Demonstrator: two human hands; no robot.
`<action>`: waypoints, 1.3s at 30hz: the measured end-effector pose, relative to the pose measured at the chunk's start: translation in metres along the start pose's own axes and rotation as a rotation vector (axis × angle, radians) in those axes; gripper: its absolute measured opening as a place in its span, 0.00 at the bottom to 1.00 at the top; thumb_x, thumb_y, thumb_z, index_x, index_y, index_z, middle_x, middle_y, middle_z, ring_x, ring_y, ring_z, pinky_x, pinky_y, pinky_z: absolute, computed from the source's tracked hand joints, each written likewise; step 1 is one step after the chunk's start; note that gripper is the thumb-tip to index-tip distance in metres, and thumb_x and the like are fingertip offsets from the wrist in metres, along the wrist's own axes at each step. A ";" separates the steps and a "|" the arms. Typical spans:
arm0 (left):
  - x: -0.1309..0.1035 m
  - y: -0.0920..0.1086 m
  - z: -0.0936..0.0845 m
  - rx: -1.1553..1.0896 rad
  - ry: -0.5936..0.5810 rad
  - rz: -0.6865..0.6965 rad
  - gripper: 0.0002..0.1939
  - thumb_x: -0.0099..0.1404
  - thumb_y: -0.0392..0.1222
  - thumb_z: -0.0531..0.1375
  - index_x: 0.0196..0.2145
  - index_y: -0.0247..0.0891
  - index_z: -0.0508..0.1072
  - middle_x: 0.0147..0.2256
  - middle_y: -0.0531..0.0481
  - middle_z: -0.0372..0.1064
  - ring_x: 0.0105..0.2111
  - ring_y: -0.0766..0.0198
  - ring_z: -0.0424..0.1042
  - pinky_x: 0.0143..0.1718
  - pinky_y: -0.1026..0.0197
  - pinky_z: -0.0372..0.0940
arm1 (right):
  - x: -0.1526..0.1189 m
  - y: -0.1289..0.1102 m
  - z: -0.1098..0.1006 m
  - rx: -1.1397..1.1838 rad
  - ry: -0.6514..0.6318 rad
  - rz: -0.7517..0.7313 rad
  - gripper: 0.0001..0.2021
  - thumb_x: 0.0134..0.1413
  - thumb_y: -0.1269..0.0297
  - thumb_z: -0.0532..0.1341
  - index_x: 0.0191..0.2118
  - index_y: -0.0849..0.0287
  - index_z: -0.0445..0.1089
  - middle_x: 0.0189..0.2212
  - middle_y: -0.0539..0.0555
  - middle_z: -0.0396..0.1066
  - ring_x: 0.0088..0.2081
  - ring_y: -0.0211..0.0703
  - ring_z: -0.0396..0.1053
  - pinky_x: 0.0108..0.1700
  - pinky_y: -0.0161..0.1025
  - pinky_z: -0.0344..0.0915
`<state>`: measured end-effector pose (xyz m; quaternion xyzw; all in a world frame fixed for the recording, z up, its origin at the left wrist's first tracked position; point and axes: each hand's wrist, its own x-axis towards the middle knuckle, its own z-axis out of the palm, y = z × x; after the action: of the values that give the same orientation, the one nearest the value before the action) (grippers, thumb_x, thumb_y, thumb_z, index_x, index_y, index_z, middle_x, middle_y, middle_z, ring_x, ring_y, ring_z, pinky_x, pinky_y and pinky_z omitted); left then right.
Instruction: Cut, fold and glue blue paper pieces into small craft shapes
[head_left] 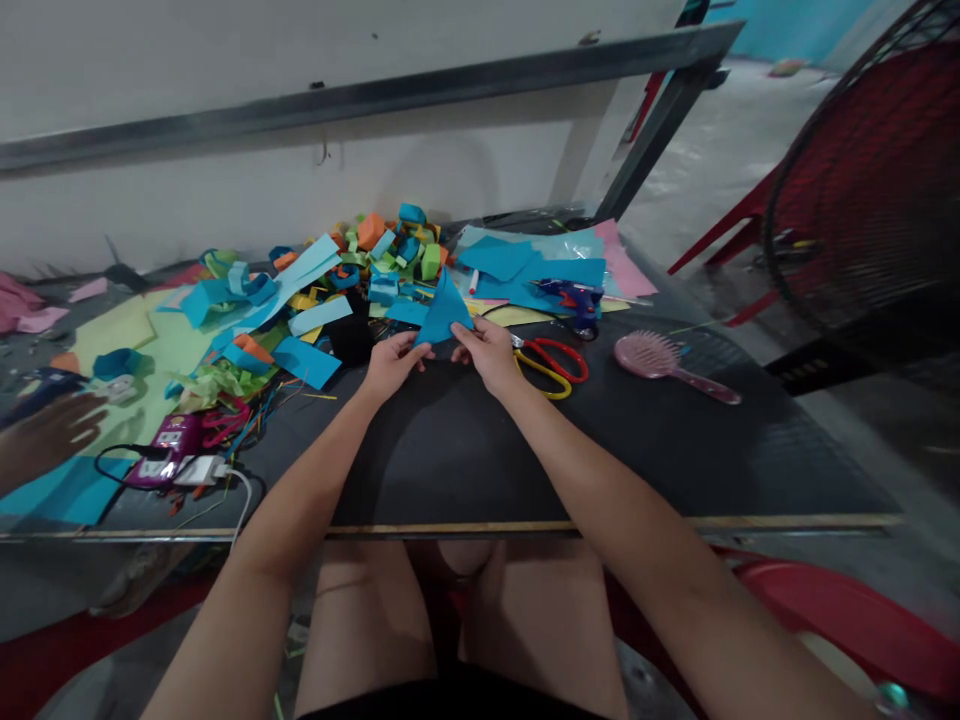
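Observation:
A folded blue paper (444,308) with a pointed top is held up over the dark table, between both hands. My left hand (394,364) pinches its lower left corner. At the lower right corner, my right hand (487,352) grips it between thumb and fingers. Scissors with red and yellow handles (553,366) lie just right of my right hand. Behind the hands is a heap of small folded paper pieces (382,250) in orange, green, blue and yellow.
A pink hairbrush (649,356) and a blue glue gun (574,300) lie to the right. Blue sheets (506,258) lie behind. At left are a purple power strip (171,448), cables and another person's hand (71,430). A fan (870,180) stands at far right.

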<state>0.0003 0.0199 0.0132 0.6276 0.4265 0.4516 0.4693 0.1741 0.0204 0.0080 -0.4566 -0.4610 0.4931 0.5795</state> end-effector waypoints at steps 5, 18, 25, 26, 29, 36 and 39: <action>0.002 0.000 -0.001 0.079 0.016 0.033 0.19 0.58 0.56 0.62 0.28 0.35 0.75 0.25 0.47 0.75 0.18 0.71 0.66 0.20 0.66 0.58 | 0.000 -0.001 0.000 -0.020 -0.021 -0.017 0.27 0.34 0.38 0.68 0.29 0.58 0.66 0.17 0.47 0.65 0.19 0.38 0.66 0.20 0.33 0.57; 0.004 -0.009 -0.003 -0.025 0.022 -0.027 0.18 0.56 0.54 0.65 0.31 0.33 0.78 0.19 0.49 0.70 0.16 0.71 0.63 0.17 0.67 0.55 | 0.004 0.005 -0.005 -0.017 0.021 -0.065 0.27 0.35 0.35 0.66 0.23 0.58 0.67 0.15 0.44 0.55 0.12 0.29 0.48 0.14 0.34 0.41; 0.003 -0.008 -0.004 -0.020 0.045 -0.053 0.18 0.55 0.54 0.65 0.30 0.33 0.78 0.19 0.51 0.70 0.16 0.71 0.63 0.18 0.67 0.57 | 0.007 -0.005 -0.016 -0.237 -0.185 -0.167 0.34 0.35 0.47 0.71 0.50 0.60 0.72 0.27 0.50 0.72 0.21 0.34 0.60 0.26 0.36 0.61; 0.002 -0.007 -0.004 0.001 0.040 -0.051 0.18 0.55 0.54 0.65 0.30 0.33 0.78 0.18 0.51 0.69 0.16 0.71 0.63 0.18 0.67 0.57 | 0.007 -0.007 -0.019 -0.311 -0.187 -0.201 0.32 0.37 0.48 0.71 0.49 0.60 0.73 0.28 0.51 0.72 0.24 0.36 0.62 0.29 0.37 0.62; 0.000 -0.004 -0.003 0.062 0.035 -0.029 0.17 0.56 0.53 0.64 0.30 0.34 0.77 0.22 0.51 0.73 0.17 0.72 0.64 0.19 0.67 0.58 | 0.006 -0.009 -0.027 -0.522 -0.138 -0.294 0.21 0.42 0.48 0.69 0.37 0.60 0.77 0.28 0.53 0.72 0.29 0.40 0.65 0.33 0.38 0.63; -0.002 0.001 0.000 0.207 0.118 0.039 0.12 0.58 0.48 0.62 0.31 0.36 0.78 0.21 0.52 0.73 0.18 0.70 0.68 0.20 0.68 0.60 | 0.005 -0.004 -0.029 -0.504 -0.072 -0.388 0.22 0.42 0.49 0.69 0.40 0.58 0.77 0.34 0.55 0.76 0.34 0.46 0.70 0.37 0.42 0.64; -0.002 0.000 -0.001 0.249 0.116 0.054 0.12 0.59 0.49 0.62 0.30 0.36 0.78 0.21 0.52 0.72 0.19 0.69 0.69 0.19 0.68 0.60 | 0.004 -0.004 -0.028 -0.425 -0.117 -0.381 0.29 0.38 0.50 0.71 0.48 0.57 0.74 0.41 0.56 0.76 0.41 0.49 0.73 0.42 0.44 0.66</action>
<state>-0.0007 0.0180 0.0134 0.6652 0.4886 0.4431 0.3500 0.2025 0.0220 0.0076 -0.4439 -0.6641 0.2929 0.5255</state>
